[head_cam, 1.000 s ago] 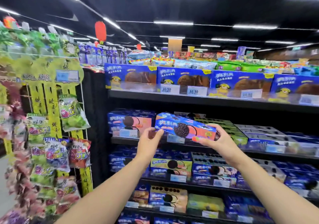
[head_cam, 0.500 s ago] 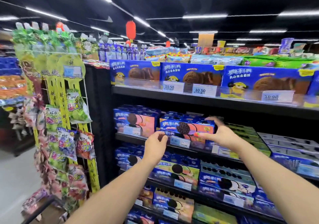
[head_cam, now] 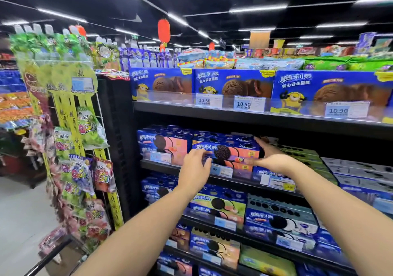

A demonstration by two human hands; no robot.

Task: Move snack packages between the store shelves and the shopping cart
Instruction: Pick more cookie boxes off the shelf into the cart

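Since a second ago the box has gone from mid-air, carried between both hands, onto the second shelf. It now sits on another box of the same kind, face forward and in line with its neighbour on the left. Left hand lies relaxed against the front left corner, fingers loose and holding nothing, likely squaring the box to the row. Right hand brackets the right end, fingers up by the top back corner and thumb low at the front. It is blurred, so I cannot tell whether it grips or has let go. Facing out keeps the print readable: white 奥利奥 on blue beside a dark sandwich biscuit on pink. Top boxes carry the same brand with a yellow cartoon figure, and their tags read 10.50, 10.50 and 10.90. Second-shelf tags are too blurred to read. A dark bar at lower left is probably the cart, so this looks like a return to the shelf, nearly done
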